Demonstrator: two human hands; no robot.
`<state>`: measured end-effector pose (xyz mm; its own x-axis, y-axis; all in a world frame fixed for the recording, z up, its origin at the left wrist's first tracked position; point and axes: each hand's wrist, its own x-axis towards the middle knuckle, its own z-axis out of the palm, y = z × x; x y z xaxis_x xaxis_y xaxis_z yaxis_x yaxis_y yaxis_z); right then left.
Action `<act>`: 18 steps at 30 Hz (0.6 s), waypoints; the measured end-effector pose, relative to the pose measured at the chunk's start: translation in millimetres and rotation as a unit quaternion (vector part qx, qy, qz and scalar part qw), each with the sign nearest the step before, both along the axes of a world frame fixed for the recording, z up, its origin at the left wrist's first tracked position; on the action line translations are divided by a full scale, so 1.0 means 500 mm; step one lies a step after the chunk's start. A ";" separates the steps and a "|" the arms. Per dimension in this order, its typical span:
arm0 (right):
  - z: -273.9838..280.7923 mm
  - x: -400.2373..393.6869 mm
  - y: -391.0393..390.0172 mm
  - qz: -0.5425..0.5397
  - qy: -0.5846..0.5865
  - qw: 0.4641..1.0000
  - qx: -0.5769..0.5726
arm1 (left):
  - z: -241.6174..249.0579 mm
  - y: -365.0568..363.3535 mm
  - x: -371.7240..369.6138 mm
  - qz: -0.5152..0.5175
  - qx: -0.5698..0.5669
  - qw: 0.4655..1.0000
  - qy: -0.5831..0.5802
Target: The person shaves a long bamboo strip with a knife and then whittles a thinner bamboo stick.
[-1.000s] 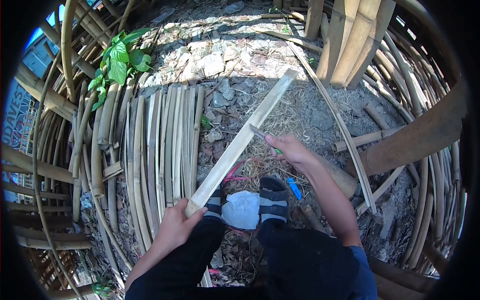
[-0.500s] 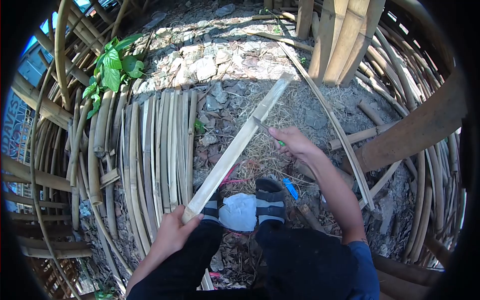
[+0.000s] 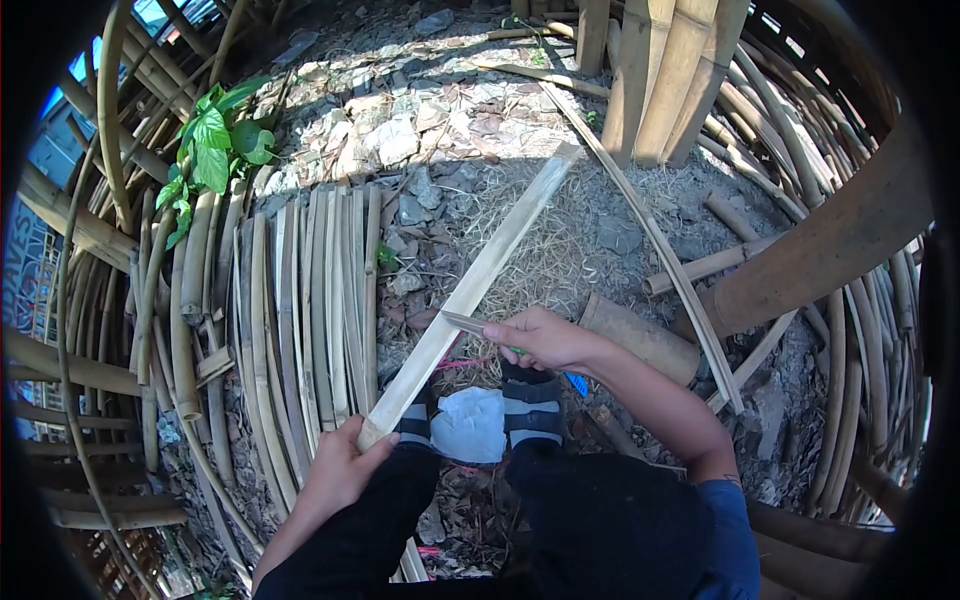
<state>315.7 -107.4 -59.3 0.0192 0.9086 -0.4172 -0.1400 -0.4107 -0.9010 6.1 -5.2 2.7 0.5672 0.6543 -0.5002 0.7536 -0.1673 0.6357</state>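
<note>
A long, pale split bamboo strip (image 3: 505, 235) slants up and away from my lap. My left hand (image 3: 345, 465) grips its near end, thumb on top. In my right hand (image 3: 540, 338) is a knife (image 3: 463, 322), its green handle mostly covered by my fingers. The blade lies across the strip, roughly a third of the way up from my left hand, and appears to touch its face.
Many split bamboo strips (image 3: 315, 290) lie side by side on the left. Thick bamboo poles (image 3: 680, 80) stand ahead. Another long strip (image 3: 660, 240) and a bamboo section (image 3: 640, 335) lie to the right. Fine shavings (image 3: 520, 260) cover the ground. Something blue (image 3: 577, 383) lies near my foot.
My right hand has drawn the knife down the strip, toward my body and to the left. My left hand keeps its hold on the near end, almost unmoved.
</note>
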 end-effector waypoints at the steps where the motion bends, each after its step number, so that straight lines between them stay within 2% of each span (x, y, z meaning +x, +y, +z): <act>1: 0.011 -0.011 0.000 0.012 0.002 1.000 0.002 | 0.004 -0.001 0.002 0.001 0.002 1.000 0.001; 3: 0.005 -0.003 0.004 0.011 -0.001 1.000 0.001 | 0.014 -0.003 0.007 -0.006 0.008 1.000 0.004; 5: -0.033 0.020 0.010 -0.003 -0.082 0.997 0.014 | 0.012 0.000 0.004 -0.006 0.005 1.000 0.007; 7: -0.060 0.044 0.020 -0.019 -0.042 0.999 0.001 | 0.006 0.002 0.002 -0.006 0.002 1.000 0.007; 9: -0.075 0.087 0.030 -0.127 -0.070 0.989 0.034 | 0.000 0.004 -0.005 0.012 -0.009 1.000 -0.010; 10: -0.067 0.119 0.032 -0.143 -0.048 0.989 0.000 | 0.002 0.004 -0.004 0.013 -0.008 1.000 -0.013; 13: -0.058 0.124 0.035 -0.131 -0.036 0.990 0.026 | 0.007 0.002 -0.001 0.003 -0.006 1.000 0.010; 15: -0.064 0.095 0.031 -0.113 -0.047 0.992 -0.006 | 0.004 0.002 0.000 0.019 -0.019 1.000 0.011; 18: -0.018 0.019 0.020 -0.039 -0.059 0.997 0.041 | 0.005 0.001 0.002 0.006 -0.008 1.000 -0.004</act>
